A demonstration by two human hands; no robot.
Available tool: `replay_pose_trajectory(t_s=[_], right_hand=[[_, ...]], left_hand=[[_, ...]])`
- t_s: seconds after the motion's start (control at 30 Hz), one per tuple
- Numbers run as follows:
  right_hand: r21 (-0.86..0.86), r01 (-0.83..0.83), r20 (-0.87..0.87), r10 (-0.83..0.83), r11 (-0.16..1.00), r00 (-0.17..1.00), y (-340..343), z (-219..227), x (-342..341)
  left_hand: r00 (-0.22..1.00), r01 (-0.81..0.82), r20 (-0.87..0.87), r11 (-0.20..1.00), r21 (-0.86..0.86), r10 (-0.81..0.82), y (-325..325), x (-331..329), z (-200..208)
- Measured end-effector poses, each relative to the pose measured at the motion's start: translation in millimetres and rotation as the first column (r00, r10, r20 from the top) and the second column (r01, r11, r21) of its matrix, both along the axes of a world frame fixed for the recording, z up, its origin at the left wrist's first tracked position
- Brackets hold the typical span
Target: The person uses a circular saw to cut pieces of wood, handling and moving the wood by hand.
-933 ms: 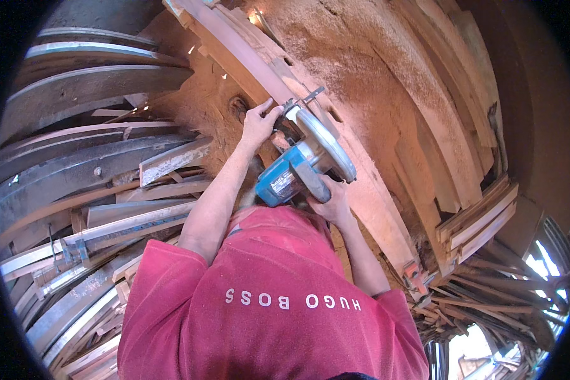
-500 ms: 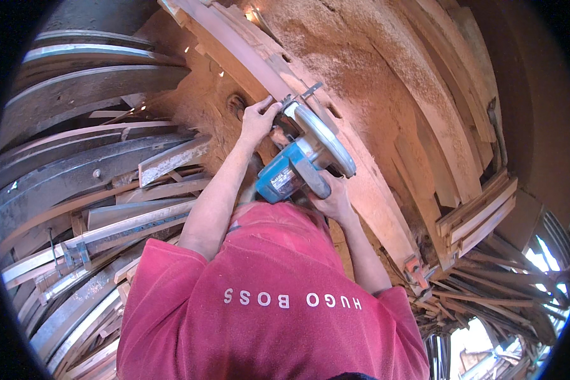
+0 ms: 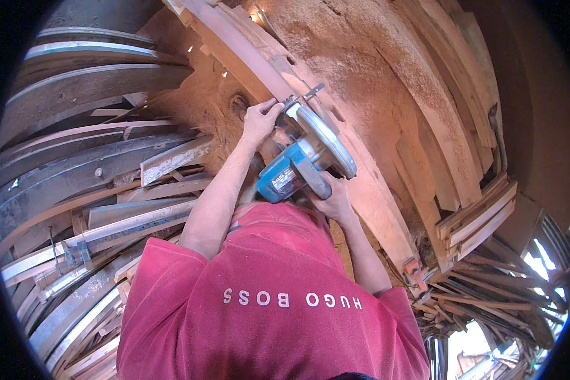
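Observation:
A blue circular saw (image 3: 284, 172) with a silver blade guard rests on a long wooden board (image 3: 377, 215) that runs from the upper left to the lower right. My right hand (image 3: 334, 199) is wrapped round its rear handle. At the saw's front, the fingers of my left hand (image 3: 259, 123) are closed at the base plate by the board's near edge. Just ahead of the base plate, a paler plank (image 3: 234, 44) continues along the board. The blade is hidden, and I cannot tell whether it turns.
An orange clamp (image 3: 416, 273) grips the board's lower right end. Sawdust (image 3: 342, 57) covers the surface beyond it. Several loose planks (image 3: 449, 164) lie at the right, with short offcuts stacked there (image 3: 478, 218). Piles of timber (image 3: 88, 155) fill the left side.
Almost nothing differs. The view has shifted very slightly, while the saw and both my hands keep the same place on the board.

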State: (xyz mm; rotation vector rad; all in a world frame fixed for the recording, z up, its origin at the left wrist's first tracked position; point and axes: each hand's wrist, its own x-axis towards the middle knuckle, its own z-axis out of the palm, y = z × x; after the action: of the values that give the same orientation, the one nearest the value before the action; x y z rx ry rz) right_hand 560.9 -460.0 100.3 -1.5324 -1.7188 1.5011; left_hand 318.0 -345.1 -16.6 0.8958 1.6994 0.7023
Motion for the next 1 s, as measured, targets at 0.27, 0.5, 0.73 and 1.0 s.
replay_pose_trajectory(t_s=[0.27, 0.5, 0.73, 1.0], right_hand=[[0.033, -0.009, 0.014, 0.009, 0.999, 1.000, 3, -2, -5], [0.008, 0.005, 0.007, -0.005, 1.000, 1.000, 13, 4, -13], [-0.021, 0.006, 0.020, -0.005, 1.000, 1.000, 23, 11, -26], [0.030, 0.003, 0.005, -0.003, 1.000, 1.000, 33, 7, -36]], left_hand=[[1.000, -0.008, 0.015, 1.000, -0.010, 0.008, 4, -5, 0], [1.000, -0.009, 0.024, 0.999, -0.038, 0.010, 16, -9, 27], [0.998, -0.032, -0.049, 0.999, 0.017, 0.032, 22, -22, 12], [0.999, 0.004, 0.037, 0.997, -0.078, -0.001, 37, -28, 36]])
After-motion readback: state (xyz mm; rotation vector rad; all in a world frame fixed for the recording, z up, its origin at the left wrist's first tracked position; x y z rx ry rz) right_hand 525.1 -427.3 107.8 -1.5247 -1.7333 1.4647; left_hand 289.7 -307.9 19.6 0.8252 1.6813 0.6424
